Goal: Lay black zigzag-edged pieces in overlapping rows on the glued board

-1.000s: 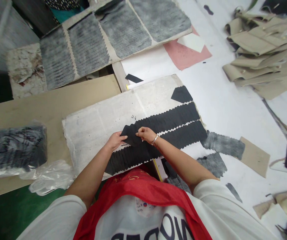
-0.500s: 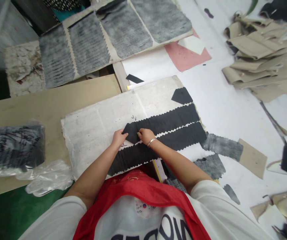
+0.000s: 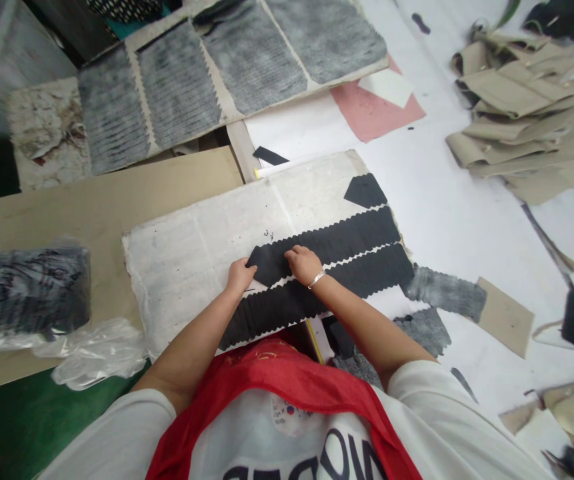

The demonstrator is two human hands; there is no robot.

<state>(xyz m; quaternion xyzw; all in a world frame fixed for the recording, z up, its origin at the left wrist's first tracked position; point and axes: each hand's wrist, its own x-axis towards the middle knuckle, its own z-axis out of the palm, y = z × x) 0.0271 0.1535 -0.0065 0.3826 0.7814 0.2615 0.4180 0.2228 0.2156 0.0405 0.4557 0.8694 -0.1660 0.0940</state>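
A pale board lies in front of me with two rows of thin, overlapping black pieces that have pointed ends and scalloped edges. At the left end of the upper row, my left hand is closed, pinching the tip of a black pointed piece. Farther right along that row rests my right hand, fingers bent and slightly apart, with nothing visible in them. The lower row runs beneath my forearms. A single black pointed piece sits at the board's upper right.
Another board with greyish-black panels lies beyond. A plastic-wrapped black bundle is at the left. Folded beige pieces are heaped at the right on the white table. Grey scalloped strips lie beside my board.
My right hand has shifted right and slightly away from me along the upper row, and its pinch has loosened. My left hand stays at the row's left tip.
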